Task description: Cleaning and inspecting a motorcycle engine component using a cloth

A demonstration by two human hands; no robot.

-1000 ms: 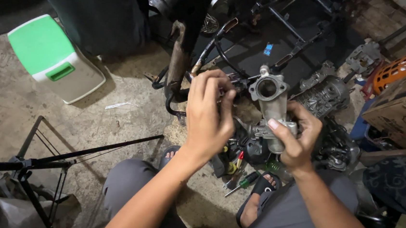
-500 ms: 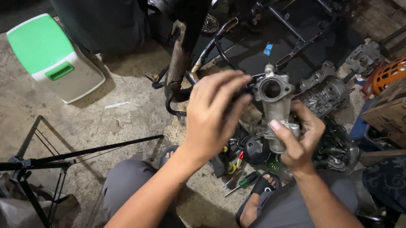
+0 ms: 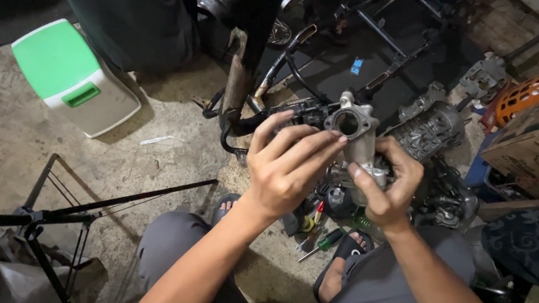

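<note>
I hold a grey cast-metal engine part (image 3: 356, 132) with a round opening at its top, upright above my knees. My right hand (image 3: 387, 184) is wrapped around its lower body from the right. The fingers of my left hand (image 3: 287, 166) reach across from the left, with fingertips touching the part's upper flange near the opening. Below the hands, screwdrivers (image 3: 317, 225) with red and green handles lie on the concrete floor by my sandalled foot (image 3: 343, 267).
A dismantled motorcycle frame (image 3: 257, 75) and a finned engine block (image 3: 428, 132) lie just beyond the hands. A white bin with a green lid (image 3: 74, 77) stands upper left. A black tripod (image 3: 50, 220) spreads at left; a cardboard box (image 3: 529, 147) and orange crate (image 3: 534, 89) sit right.
My left hand has shifted from gripping over the part's left side to stretching its fingers out across the top flange. The right hand and part have stayed nearly still.
</note>
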